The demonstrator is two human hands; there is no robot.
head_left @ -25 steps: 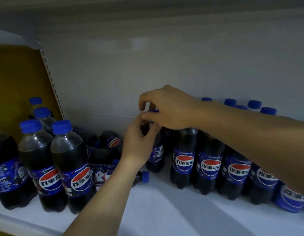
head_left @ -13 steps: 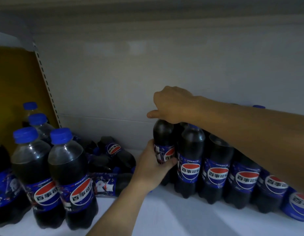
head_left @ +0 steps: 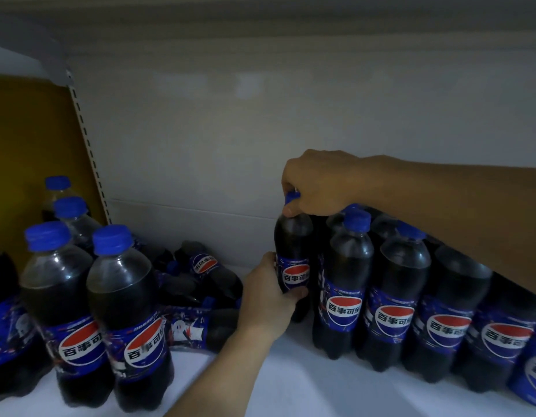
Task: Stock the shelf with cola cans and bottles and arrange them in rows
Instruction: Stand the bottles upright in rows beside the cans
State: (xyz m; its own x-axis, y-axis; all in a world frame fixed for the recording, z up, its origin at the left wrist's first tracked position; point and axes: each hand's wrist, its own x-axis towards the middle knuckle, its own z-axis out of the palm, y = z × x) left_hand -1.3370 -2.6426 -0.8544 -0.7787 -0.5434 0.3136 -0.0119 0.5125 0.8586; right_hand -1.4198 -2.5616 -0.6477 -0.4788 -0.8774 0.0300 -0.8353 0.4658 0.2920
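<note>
Right hand (head_left: 318,188) on top: fingers curled down over the blue screw cap (head_left: 291,197) of a dark plastic cola bottle (head_left: 292,236), red-and-blue label on its waist. Left hand (head_left: 268,299) comes in from below, fingers and thumb wrapped round that same bottle at label height. So it's a two-handed hold with the bottle upright, just right of the frame's centre and tucked against the left end of the stock on the right. Whether its base is actually down on the white shelf board (head_left: 291,386), I can't tell.

Moving outward, the front row of standing bottles (head_left: 396,296) runs off to the lower right edge, shoulder to shoulder. That's five labels counted. There are more behind them, but the forearm covers those, so no count there.

In the centre, by the grey-white back panel (head_left: 260,130), a dim heap of bottles lying on their sides (head_left: 206,266) — three at least. At lower left stands a loose cluster of upright bottles (head_left: 122,296), five counted, one cut off by the edge.

Cans? None in view.

My read is that the right side is largely ranked up, with the held bottle extending a back row. The heap needs standing up and the left cluster squaring off — and the cans are yet to come.
</note>
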